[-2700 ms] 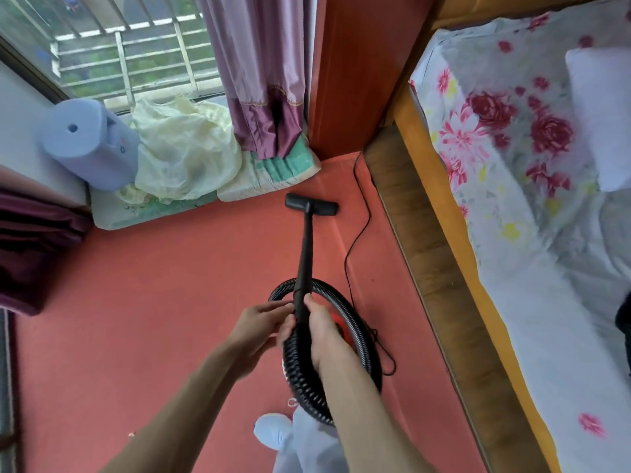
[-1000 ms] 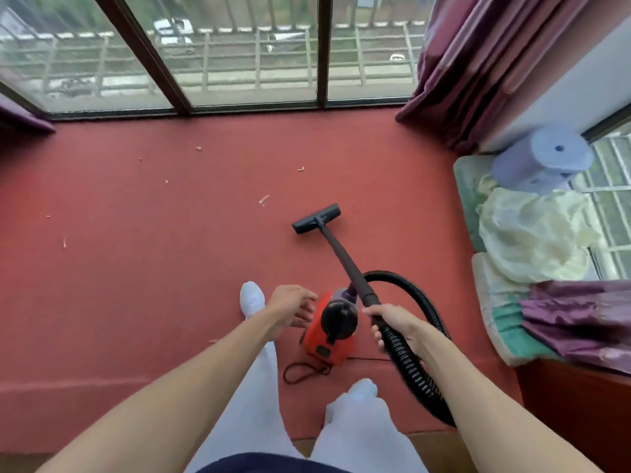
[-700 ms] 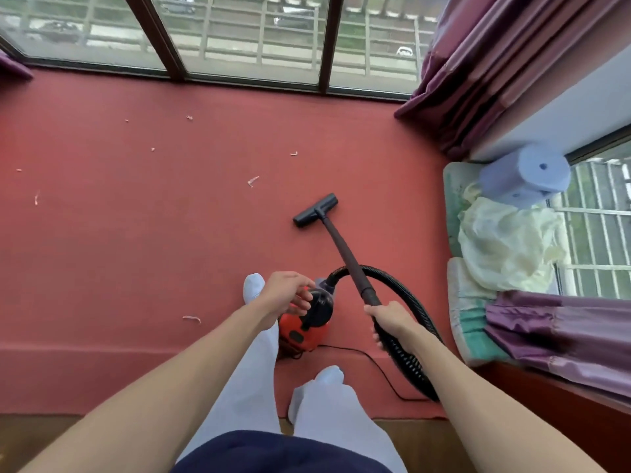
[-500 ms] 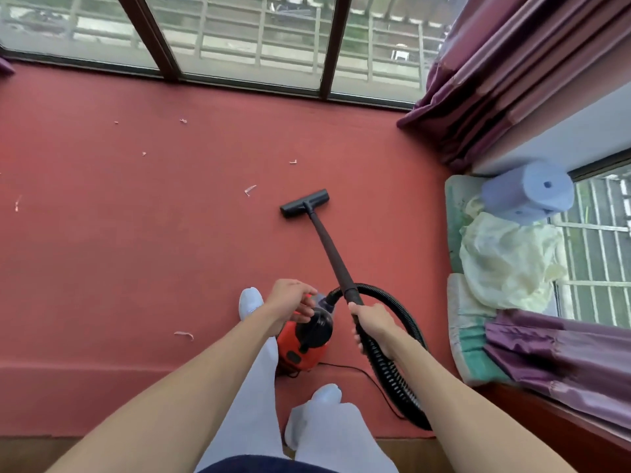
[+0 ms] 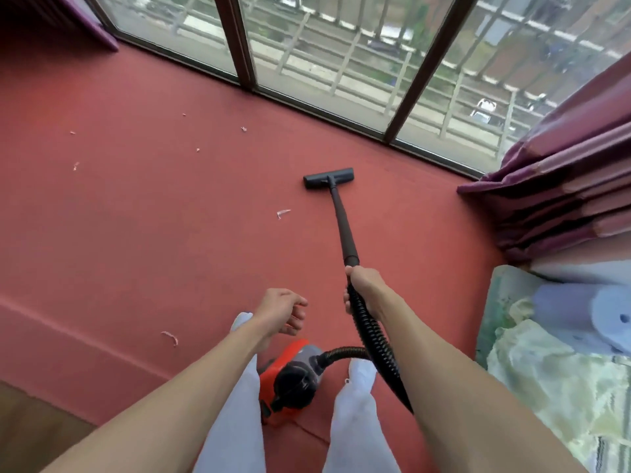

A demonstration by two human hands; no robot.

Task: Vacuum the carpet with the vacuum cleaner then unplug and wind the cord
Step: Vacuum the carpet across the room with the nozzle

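On red carpet (image 5: 170, 233), orange, seemingly round vacuum cleaner (image 5: 290, 380)

Purple curtain (image 5: 563, 186) hangs right of the window (image 5: 341, 56).

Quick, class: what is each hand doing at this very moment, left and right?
Left hand: loosely curled, holding nothing, above the red vacuum cleaner.
Right hand: gripping the black wand where it meets the hose.

Readable text: none.
Vacuum cleaner (image 5: 290, 380): no legible brand or label.
Paper roll (image 5: 587, 319): no legible print.
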